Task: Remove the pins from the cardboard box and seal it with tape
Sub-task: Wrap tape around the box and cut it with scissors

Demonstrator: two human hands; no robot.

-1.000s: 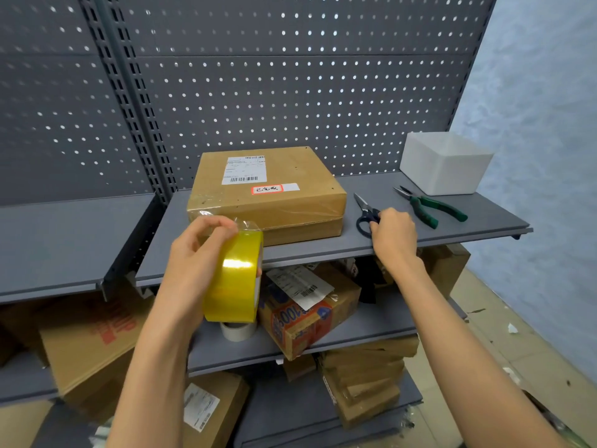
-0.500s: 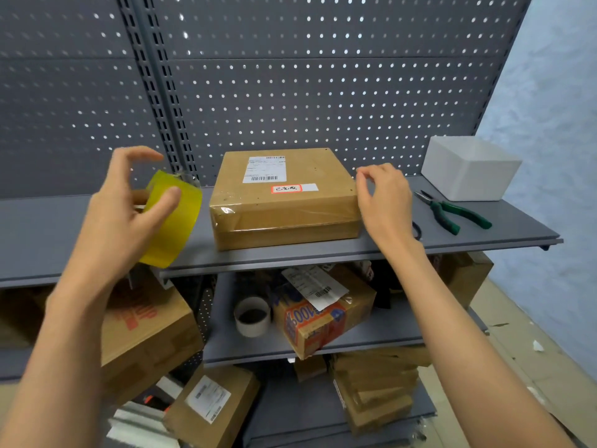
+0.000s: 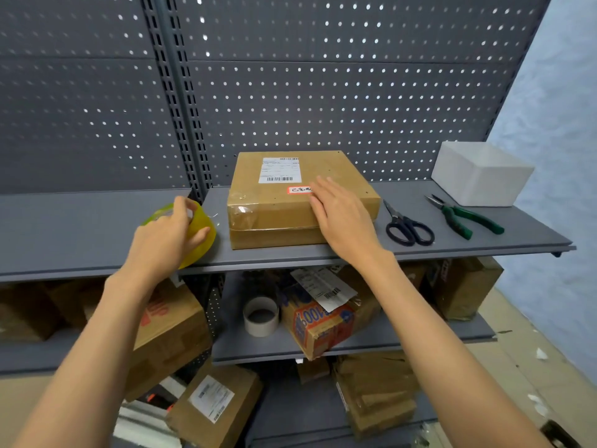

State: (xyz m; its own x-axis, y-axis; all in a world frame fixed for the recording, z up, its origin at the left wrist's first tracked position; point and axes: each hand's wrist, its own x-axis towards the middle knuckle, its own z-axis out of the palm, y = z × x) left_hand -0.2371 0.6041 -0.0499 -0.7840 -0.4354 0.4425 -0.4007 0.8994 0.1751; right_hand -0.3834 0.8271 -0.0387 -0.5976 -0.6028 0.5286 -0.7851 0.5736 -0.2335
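Observation:
A flat brown cardboard box with a white shipping label and a small red sticker lies on the grey upper shelf. Clear tape shines on its front left corner. My right hand lies flat on the box's top right part, fingers straight. My left hand grips a roll of yellow tape that sits on the shelf just left of the box. Much of the roll is hidden behind my hand. No pins can be made out on the box.
Black scissors and green-handled pliers lie on the shelf right of the box, with a white tub behind them. A perforated metal back panel rises behind. Lower shelves hold several cardboard boxes and a white tape core.
My left hand carried the tape roll from chest height up and down onto the shelf beside the box. My right hand left the scissors and came to lie flat on the box top.

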